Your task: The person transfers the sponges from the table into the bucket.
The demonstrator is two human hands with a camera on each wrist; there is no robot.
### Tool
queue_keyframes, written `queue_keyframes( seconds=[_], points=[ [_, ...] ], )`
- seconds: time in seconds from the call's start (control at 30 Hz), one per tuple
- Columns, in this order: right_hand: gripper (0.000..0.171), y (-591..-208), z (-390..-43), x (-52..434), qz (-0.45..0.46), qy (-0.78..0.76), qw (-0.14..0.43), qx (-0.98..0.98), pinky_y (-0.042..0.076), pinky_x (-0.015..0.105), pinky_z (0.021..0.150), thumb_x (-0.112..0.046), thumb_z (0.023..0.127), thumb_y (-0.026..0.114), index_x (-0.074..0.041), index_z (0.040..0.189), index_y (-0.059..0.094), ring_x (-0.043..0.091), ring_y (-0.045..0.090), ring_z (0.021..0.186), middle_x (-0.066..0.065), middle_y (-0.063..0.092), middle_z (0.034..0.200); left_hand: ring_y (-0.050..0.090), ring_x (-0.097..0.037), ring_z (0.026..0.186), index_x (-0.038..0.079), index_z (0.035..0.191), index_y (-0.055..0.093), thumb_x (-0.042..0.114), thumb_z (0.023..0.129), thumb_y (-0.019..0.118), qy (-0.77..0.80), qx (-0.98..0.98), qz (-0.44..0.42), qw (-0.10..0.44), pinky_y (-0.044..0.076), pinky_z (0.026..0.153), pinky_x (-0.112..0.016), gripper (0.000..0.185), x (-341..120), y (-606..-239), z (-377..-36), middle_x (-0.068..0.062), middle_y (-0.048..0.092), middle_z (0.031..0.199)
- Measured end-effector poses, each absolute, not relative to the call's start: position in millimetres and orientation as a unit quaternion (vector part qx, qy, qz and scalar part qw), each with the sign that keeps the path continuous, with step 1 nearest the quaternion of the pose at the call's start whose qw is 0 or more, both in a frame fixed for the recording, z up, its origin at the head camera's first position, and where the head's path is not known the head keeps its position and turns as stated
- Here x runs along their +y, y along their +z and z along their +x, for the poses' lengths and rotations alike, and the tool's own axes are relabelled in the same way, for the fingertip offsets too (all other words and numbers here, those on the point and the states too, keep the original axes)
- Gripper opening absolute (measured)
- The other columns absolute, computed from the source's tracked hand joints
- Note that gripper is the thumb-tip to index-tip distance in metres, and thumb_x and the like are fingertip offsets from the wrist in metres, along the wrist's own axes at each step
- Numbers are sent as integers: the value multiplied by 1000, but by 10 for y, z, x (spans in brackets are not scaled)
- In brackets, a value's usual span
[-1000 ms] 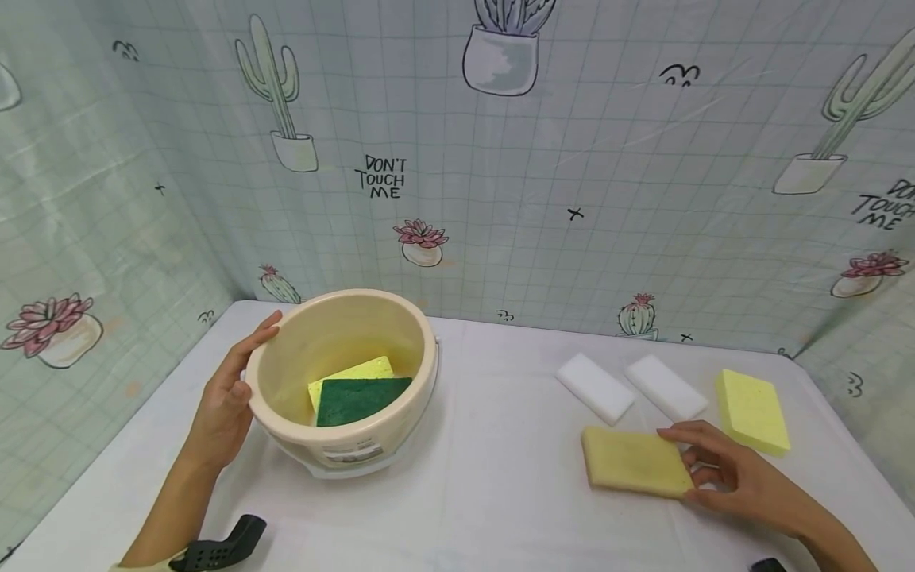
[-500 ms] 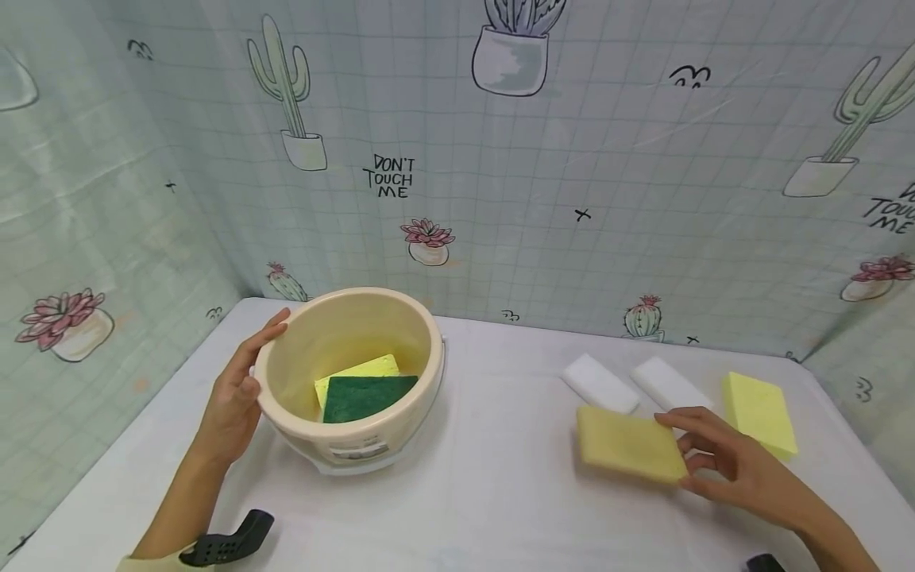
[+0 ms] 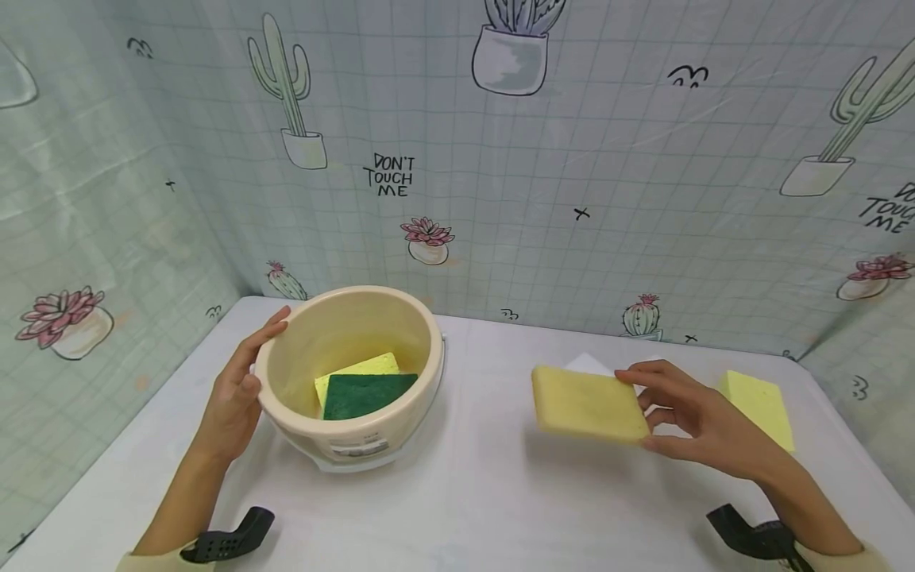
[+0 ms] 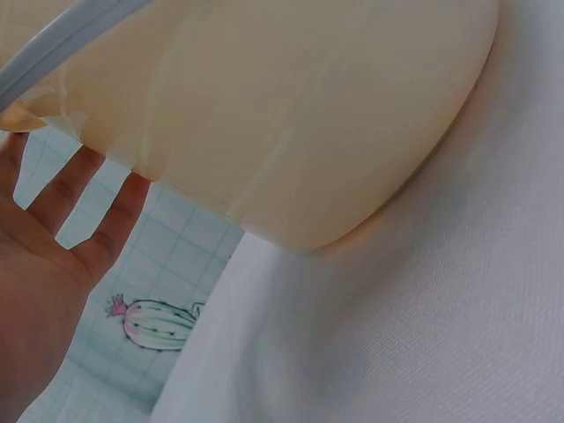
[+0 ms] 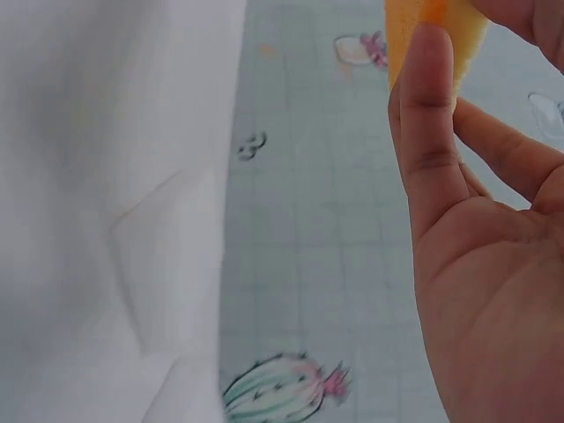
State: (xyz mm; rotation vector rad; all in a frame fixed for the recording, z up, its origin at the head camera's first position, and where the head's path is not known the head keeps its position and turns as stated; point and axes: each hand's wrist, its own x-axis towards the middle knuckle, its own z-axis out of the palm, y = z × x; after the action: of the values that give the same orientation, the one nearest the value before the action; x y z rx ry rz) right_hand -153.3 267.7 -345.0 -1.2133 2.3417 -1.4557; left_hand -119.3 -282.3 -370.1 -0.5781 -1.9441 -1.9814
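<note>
In the head view, my right hand pinches the near-right end of a pale yellow sponge between thumb and fingers, lifted off the table. Part of this sponge shows at the top of the right wrist view. My left hand rests against the left outside of a cream bucket, its fingers fairly straight along the rim. In the left wrist view the fingertips touch the bucket wall. Inside the bucket lie a dark green scouring pad and a bright yellow sponge.
Another yellow sponge lies at the right of the white-covered table. A white sponge shows partly behind the held one. A cactus-printed cloth hangs behind. The bucket's grey handle hangs by its side.
My right hand has lifted the pale yellow sponge off the table and carried it left, covering most of the white sponges. The left hand and bucket keep their place.
</note>
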Motion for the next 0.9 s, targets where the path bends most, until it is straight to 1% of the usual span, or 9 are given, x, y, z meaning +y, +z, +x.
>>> queue_keyframes(
  seconds=[0.13, 0.23, 0.4, 0.47, 0.57, 0.77, 0.9],
  points=[
    [71, -3317, -1591, 2505, -405, -489, 69, 769, 55, 31, 76, 12, 78, 71, 2, 141, 42, 19, 56, 100, 11, 39, 134, 16, -20, 143, 6, 145, 37, 38, 94, 59, -692, -680, -188, 152, 31, 105, -20, 64, -2822, -3700, -1197, -5, 22, 157],
    [71, -3244, -1632, 2377, -412, -500, 66, 759, 55, 30, 76, 14, 77, 71, 2, 140, 43, 19, 56, 100, 12, 38, 135, 16, -20, 143, 7, 146, 37, 38, 95, 58, -690, -683, -189, 150, 32, 105, -19, 63, -2820, -3692, -1193, -4, 22, 157],
    [71, -3131, -1692, 2144, -462, -525, 49, 713, 55, 30, 75, 20, 75, 69, 8, 139, 41, 24, 57, 99, 21, 38, 132, 15, -20, 144, 6, 146, 37, 38, 95, 57, -687, -686, -185, 148, 32, 105, -19, 63, -2825, -3692, -1192, -4, 22, 157],
    [71, -3074, -1709, 2041, -471, -534, 55, 700, 55, 32, 75, 20, 75, 68, 8, 139, 41, 26, 56, 99, 22, 37, 133, 15, -20, 143, 6, 146, 37, 39, 95, 58, -689, -686, -181, 149, 32, 105, -19, 64, -2831, -3699, -1194, -4, 22, 157],
    [68, -2990, -1734, 1890, -467, -533, 64, 703, 55, 33, 76, 17, 77, 69, 4, 139, 44, 26, 56, 98, 19, 38, 134, 15, -21, 144, 6, 146, 36, 39, 95, 57, -688, -688, -178, 148, 32, 104, -19, 64, -2836, -3707, -1193, -4, 21, 157],
    [65, -2867, -1775, 1636, -444, -520, 82, 725, 55, 36, 78, 7, 79, 74, -4, 138, 49, 26, 58, 99, 11, 42, 134, 14, -19, 144, 10, 147, 37, 40, 96, 56, -685, -690, -183, 142, 31, 104, -19, 62, -2831, -3698, -1190, -2, 20, 158],
    [63, -2803, -1800, 1478, -439, -517, 90, 729, 55, 38, 79, 3, 79, 75, -6, 137, 51, 27, 59, 99, 9, 42, 133, 15, -19, 144, 11, 147, 37, 39, 96, 56, -684, -691, -187, 143, 32, 104, -18, 61, -2826, -3682, -1173, -2, 20, 158]
  ],
)
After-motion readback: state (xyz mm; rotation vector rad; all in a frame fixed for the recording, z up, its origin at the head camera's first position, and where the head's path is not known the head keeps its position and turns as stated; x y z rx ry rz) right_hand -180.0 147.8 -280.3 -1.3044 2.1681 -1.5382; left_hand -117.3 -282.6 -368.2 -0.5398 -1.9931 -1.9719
